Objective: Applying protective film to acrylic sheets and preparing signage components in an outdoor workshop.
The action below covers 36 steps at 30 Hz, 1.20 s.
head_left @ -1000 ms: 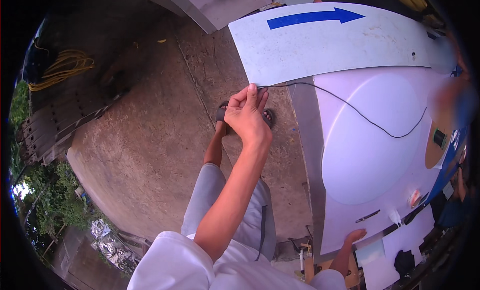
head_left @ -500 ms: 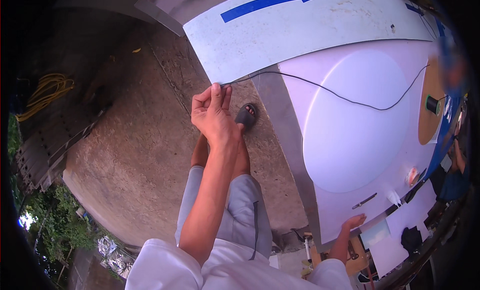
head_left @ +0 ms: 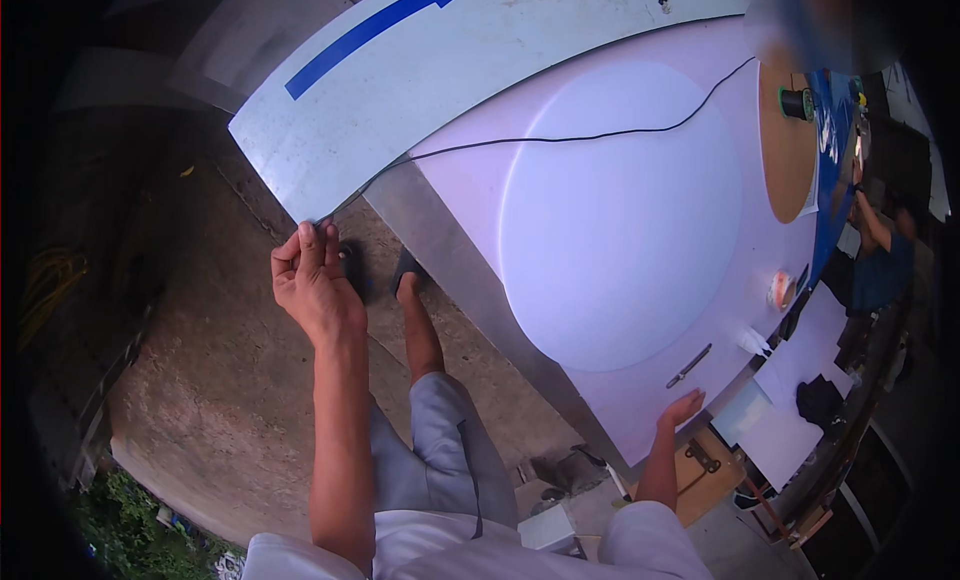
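Observation:
My left hand [head_left: 318, 278] pinches the end of a thin black wire [head_left: 560, 139] between thumb and fingertips, close by the near corner of a white board [head_left: 420, 100] with a blue arrow. From there the wire runs to the right over a large white disc [head_left: 620, 230] toward a spool of dark wire [head_left: 797, 104]. My right hand [head_left: 683, 408] is low at the edge of the pale table [head_left: 625, 415], fingers loosely stretched and holding nothing. Just beyond it lies a utility knife [head_left: 689, 366].
The spool is on a brown oval board [head_left: 788, 175]. A white bottle [head_left: 753, 342] and a round orange-and-white container [head_left: 781, 291] stand near the right edge. Another person [head_left: 880, 260] is at the far right. A yellow coiled cord [head_left: 48, 290] lies on the floor.
My view has turned right, so the table and boards appear farther left. The left hand keeps its pinch, and the wire between it and the spool looks straighter with less sag.

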### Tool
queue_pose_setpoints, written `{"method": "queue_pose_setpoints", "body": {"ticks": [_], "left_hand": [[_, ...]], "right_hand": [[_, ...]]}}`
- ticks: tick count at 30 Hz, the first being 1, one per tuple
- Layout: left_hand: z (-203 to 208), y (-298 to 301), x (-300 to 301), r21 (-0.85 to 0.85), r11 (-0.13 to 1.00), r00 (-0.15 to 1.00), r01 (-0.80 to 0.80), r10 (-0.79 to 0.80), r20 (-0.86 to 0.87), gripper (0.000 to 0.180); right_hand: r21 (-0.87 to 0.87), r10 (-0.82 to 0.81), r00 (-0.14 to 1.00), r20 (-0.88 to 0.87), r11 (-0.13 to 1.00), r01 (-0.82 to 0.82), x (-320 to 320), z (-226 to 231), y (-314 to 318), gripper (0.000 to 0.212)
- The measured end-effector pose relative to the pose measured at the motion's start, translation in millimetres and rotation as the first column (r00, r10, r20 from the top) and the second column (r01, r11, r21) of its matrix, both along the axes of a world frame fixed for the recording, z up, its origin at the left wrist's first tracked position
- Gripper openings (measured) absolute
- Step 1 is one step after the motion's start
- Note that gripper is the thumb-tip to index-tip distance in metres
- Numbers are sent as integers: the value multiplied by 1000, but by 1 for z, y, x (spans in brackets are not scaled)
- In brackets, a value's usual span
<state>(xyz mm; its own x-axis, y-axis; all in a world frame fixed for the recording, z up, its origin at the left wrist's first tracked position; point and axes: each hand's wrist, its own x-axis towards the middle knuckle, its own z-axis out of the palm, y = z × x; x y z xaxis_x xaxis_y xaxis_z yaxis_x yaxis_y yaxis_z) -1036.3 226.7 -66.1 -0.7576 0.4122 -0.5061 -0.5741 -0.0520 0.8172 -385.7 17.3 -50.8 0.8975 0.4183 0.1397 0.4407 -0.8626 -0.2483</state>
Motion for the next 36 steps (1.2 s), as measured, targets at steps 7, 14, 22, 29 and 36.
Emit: {"method": "queue_pose_setpoints", "body": {"ticks": [7,14,22,29,36], "left_hand": [[1,-1,0,-9,1000,1000,18,-18,13,10],[12,3,2,-188,980,998,-60,64,15,15],[19,1,-20,-291,947,988,139,-152,-24,16],[20,2,-39,-87,867,822,491,-428,376,19],[-11,-22,-70,169,879,729,446,-467,501,17]], "right_hand": [[1,11,1000,8,1000,-11,7,1,-1,58],[25,0,1000,-17,1000,0,-2,2,0,57],[15,-3,999,-42,1000,3,-7,-5,1,58],[43,-19,1000,9,999,19,7,13,2,56],[54,-53,998,13,997,53,-5,-4,-1,53]]}}
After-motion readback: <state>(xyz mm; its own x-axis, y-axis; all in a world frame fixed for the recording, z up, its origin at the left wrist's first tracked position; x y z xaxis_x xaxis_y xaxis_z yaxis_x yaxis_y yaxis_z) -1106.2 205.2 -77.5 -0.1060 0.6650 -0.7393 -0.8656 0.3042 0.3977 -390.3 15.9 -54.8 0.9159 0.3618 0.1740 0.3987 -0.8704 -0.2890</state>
